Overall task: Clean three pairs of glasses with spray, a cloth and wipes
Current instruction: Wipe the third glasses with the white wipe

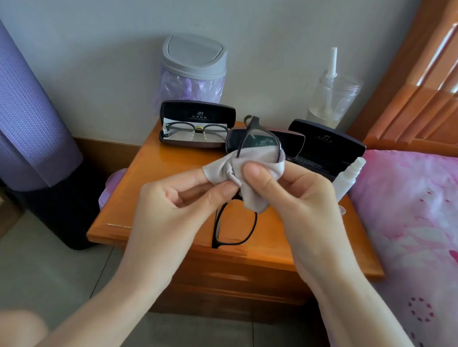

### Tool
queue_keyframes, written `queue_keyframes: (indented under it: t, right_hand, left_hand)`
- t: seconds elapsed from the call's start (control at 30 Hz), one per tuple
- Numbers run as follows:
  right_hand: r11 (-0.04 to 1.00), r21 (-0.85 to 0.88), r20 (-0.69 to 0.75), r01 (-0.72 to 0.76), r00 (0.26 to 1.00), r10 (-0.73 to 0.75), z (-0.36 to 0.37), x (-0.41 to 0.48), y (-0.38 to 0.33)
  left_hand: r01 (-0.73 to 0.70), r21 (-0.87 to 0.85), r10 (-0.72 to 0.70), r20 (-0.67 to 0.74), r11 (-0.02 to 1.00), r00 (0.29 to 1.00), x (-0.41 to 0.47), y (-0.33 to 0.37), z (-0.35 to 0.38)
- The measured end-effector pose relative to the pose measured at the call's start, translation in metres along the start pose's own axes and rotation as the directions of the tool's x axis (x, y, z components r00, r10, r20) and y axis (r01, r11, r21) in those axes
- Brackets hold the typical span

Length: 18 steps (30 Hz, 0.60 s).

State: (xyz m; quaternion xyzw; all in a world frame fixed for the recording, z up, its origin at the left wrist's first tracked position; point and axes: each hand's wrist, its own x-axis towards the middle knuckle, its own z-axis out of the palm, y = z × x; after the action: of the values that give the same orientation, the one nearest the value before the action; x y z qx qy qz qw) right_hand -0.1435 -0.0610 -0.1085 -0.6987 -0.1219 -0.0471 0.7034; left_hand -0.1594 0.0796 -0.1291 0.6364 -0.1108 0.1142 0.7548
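Over the wooden nightstand [168, 169] I hold black-framed glasses [245, 230] turned on end, one lens hanging below my hands. My right hand [288, 193] pinches a grey cloth [252, 175] around the upper lens. My left hand [183, 197] grips the frame and a corner of the cloth. A second pair of glasses [197, 130] lies in an open black case [198, 111] at the back. A white spray bottle [348, 177] stands at the right edge.
Two more open black cases [327, 147] lie behind my hands. A small grey swing-lid bin [193, 59] and a clear jar [333, 99] stand by the wall. A pink bed [422, 227] is on the right, a purple rolled mat [17, 120] on the left.
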Motion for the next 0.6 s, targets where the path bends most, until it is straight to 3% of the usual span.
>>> queue_keyframes:
  t: [0.13, 0.3, 0.6]
  right_hand:
    - [0.999, -0.026, 0.085, -0.044, 0.995, 0.046, -0.0028, 0.0014, 0.0001]
    - [0.999, -0.026, 0.055, -0.034, 0.998, 0.035, -0.0039, 0.0026, 0.0]
    - [0.996, 0.083, 0.002, -0.033, 0.999, 0.033, 0.001, 0.0011, 0.0028]
  left_hand:
    - [-0.06, 0.134, 0.059, 0.011, 0.989, 0.998, 0.0011, -0.0006, -0.0033]
    - [-0.081, 0.187, 0.076, 0.037, 0.979, 0.996, 0.0008, 0.0, -0.004]
    - [-0.086, 0.158, 0.079, 0.049, 0.984, 0.996, 0.0018, 0.0009, -0.003]
